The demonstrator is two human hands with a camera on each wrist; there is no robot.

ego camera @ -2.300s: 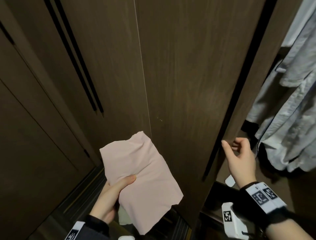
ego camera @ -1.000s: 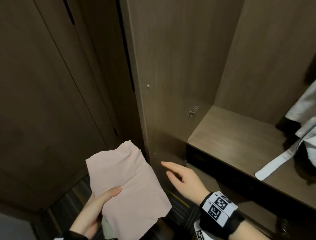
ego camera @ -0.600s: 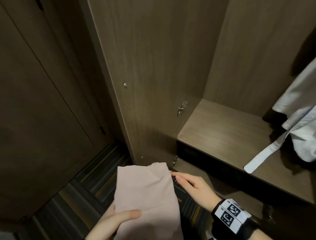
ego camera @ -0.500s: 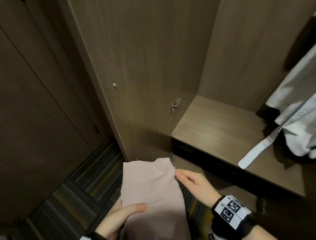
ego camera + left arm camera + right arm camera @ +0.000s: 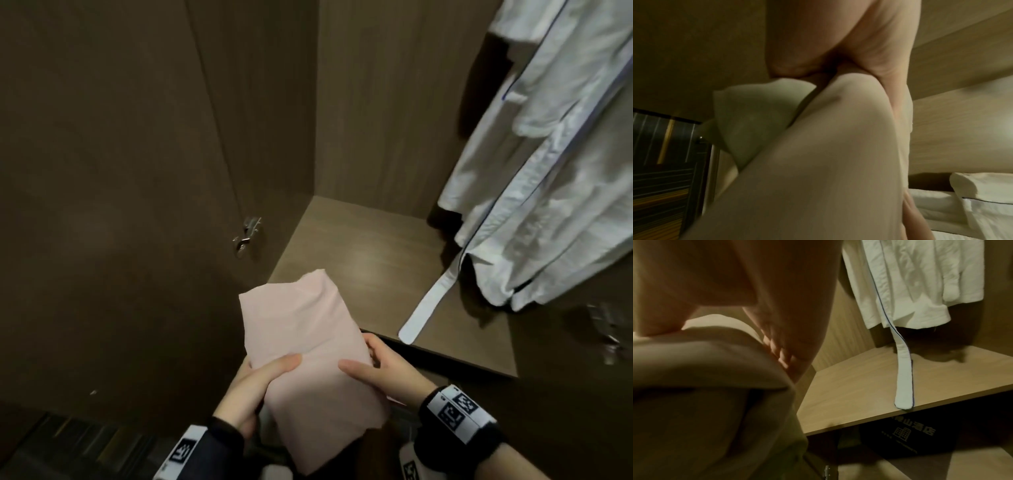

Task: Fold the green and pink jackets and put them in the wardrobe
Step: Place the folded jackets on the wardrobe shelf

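Observation:
The folded pink jacket (image 5: 308, 342) is held flat in both hands just before the front edge of the wardrobe shelf (image 5: 376, 267). My left hand (image 5: 274, 370) grips its left side, thumb on top and fingers underneath. My right hand (image 5: 373, 366) grips the right side the same way. In the left wrist view a pale green fold, the green jacket (image 5: 756, 113), lies under the pink jacket (image 5: 828, 162). The right wrist view shows the pink jacket (image 5: 705, 386) close to the shelf (image 5: 859, 386).
A white robe (image 5: 548, 171) hangs at the right of the wardrobe. Its belt (image 5: 428, 305) trails across the shelf to the front edge. The open door (image 5: 102, 205) with a metal hinge (image 5: 246, 236) stands at the left. A black bag (image 5: 906, 438) sits below the shelf.
The right hand let go of the door after swinging it open and came onto the pink jacket. Both hands have carried the bundle up and forward to the shelf edge.

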